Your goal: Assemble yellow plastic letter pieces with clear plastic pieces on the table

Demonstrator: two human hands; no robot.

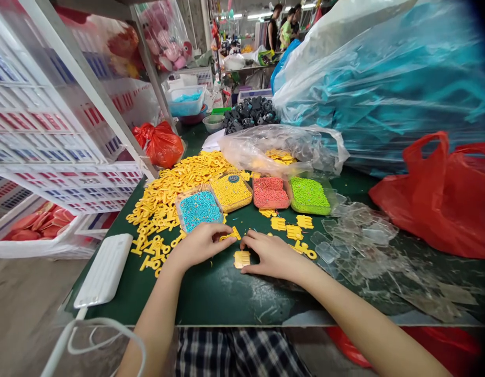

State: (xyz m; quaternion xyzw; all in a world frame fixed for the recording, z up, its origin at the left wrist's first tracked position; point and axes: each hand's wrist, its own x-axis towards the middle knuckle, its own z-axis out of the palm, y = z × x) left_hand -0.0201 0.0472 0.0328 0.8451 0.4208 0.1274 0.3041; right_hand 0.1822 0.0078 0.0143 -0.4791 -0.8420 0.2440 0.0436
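Far-end people (279, 23) too small to tell what they're doing. Red bag (442, 193) cut off at right edge. Yellow piece (230, 235) betw. both hands partly hidden by fingers.

You have bare green table (226, 293) near you. Bead trays (231, 191) block the way ahead, yellow pieces (164, 199) crowd the left, and what look like clear plastic bits (363, 241) crowd the right.
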